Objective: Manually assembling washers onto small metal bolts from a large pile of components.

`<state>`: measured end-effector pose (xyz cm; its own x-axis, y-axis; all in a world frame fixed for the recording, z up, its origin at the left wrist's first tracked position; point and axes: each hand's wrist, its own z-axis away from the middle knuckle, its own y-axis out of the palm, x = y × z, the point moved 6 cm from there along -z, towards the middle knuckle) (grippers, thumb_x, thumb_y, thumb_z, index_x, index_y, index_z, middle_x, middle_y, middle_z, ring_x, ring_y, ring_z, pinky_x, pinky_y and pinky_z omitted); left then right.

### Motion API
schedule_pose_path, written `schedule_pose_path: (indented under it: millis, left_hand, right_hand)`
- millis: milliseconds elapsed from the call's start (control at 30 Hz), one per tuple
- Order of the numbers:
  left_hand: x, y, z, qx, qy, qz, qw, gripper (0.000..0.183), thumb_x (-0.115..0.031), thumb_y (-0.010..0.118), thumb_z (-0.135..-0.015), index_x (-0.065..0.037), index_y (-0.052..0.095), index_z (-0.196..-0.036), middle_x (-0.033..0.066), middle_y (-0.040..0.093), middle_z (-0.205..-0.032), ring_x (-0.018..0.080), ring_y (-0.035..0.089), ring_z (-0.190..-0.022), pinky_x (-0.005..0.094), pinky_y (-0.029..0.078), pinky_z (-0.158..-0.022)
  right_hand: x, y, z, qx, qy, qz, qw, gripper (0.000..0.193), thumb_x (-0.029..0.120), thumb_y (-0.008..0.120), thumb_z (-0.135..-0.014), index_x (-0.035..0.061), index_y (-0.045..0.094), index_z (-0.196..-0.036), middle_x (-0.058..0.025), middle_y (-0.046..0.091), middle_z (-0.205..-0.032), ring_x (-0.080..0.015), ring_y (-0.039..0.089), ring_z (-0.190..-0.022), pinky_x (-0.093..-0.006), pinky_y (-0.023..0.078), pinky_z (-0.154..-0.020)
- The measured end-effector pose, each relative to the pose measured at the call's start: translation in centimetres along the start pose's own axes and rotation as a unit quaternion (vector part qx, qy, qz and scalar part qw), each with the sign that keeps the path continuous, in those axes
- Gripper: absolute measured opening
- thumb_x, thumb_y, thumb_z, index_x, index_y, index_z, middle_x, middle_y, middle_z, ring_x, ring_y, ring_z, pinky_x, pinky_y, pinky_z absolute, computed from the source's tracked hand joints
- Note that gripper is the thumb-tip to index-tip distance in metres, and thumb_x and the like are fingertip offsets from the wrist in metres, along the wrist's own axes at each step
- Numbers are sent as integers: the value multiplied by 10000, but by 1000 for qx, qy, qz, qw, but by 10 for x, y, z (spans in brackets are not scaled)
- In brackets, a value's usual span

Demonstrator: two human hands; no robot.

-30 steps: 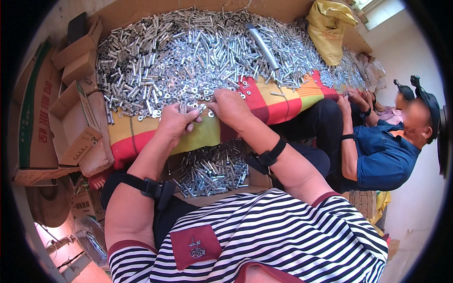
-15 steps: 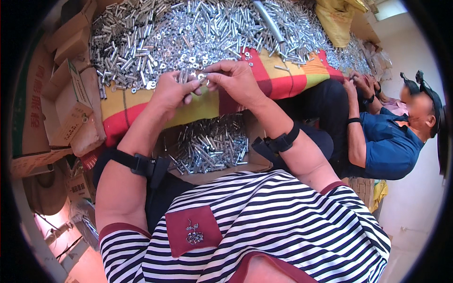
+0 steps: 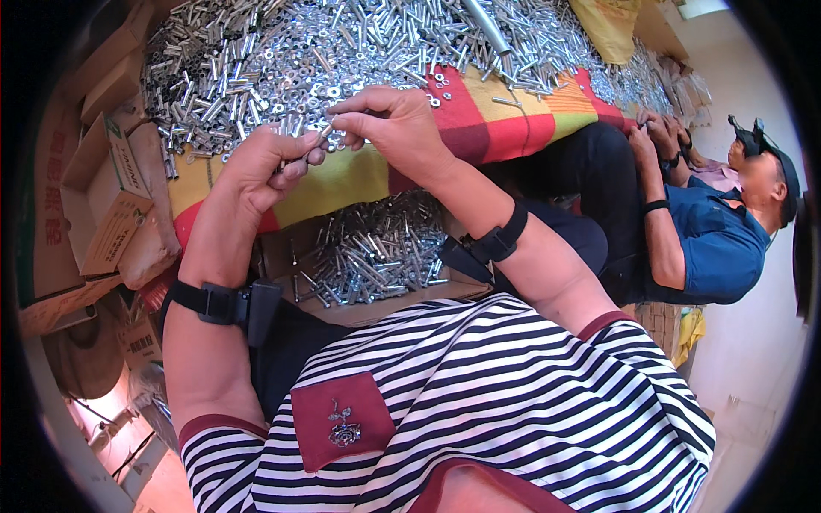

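Observation:
My left hand (image 3: 272,164) is closed around a small silver metal fastener (image 3: 326,131), mostly hidden by the fingers. My right hand (image 3: 395,126) pinches at its tip, thumb and forefinger together; any nut or washer in that pinch is too small to make out. Both hands are over the near edge of a checked cloth (image 3: 359,175). Right beyond them spreads a heap of loose silver sleeves, nuts and washers (image 3: 282,73). Below the hands, a cardboard box (image 3: 363,315) holds many bolts with sleeves (image 3: 376,256).
A thick metal tube (image 3: 487,27) lies on the heap at the far side. Open cardboard cartons (image 3: 107,201) stand at the left. A yellow sack (image 3: 609,30) is at the far right. To the right sits a co-worker in a blue shirt (image 3: 714,248), hands at the cloth.
Both hands have shifted left and slightly away from me, staying close together. The washer seen at the right fingertips no longer shows clearly, and less of the metal in my left hand shows.

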<state>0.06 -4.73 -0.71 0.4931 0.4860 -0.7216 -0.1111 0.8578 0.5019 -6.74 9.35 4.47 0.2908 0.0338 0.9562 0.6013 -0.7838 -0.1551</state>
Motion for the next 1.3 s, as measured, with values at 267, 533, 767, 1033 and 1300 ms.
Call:
schedule_pose_path:
  millis: [267,533,767,1033,1300]
  left_hand:
    - [-23,19,2,-140,188,-241,942,103,-63,647,-835,15,608,-889,83,651,-685,85,523,-430,226,400,-374]
    - [9,59,0,-12,178,-243,953,79,-31,638,-825,33,597,-848,95,646,-674,99,536,-426,221,414,-384]
    - [-15,5,-3,-209,242,-68,945,79,-53,636,-848,0,597,-890,72,642,-689,86,515,-433,199,346,-373]
    - [-15,24,11,-101,234,-131,958,77,-57,639,-839,-14,590,-880,67,640,-676,74,500,-419,198,316,-363]
    - [-6,25,8,-58,144,-26,988,54,-56,618,-854,-34,571,-868,52,608,-672,68,471,-417,186,316,-360]
  right_hand:
    - [-19,-14,-14,-58,13,191,980,376,332,701,-791,-17,621,-678,-107,570,-548,-135,505,-492,-335,420,-494]
    - [-22,-9,-10,-95,90,-246,960,591,411,370,-1004,-136,449,-1214,-216,507,-1239,-247,481,-1176,-382,321,-1074]
    - [33,24,22,-14,15,-310,950,629,426,299,-1013,-95,334,-1363,-194,365,-1420,-253,271,-1370,-393,173,-1140]
    - [34,-11,0,28,-18,212,977,183,73,612,-868,-25,666,-1013,-77,619,-911,-134,616,-864,-260,495,-768]
    - [20,-9,3,17,-42,47,998,114,-13,617,-831,-25,678,-927,-76,581,-787,-123,630,-633,-238,520,-571]
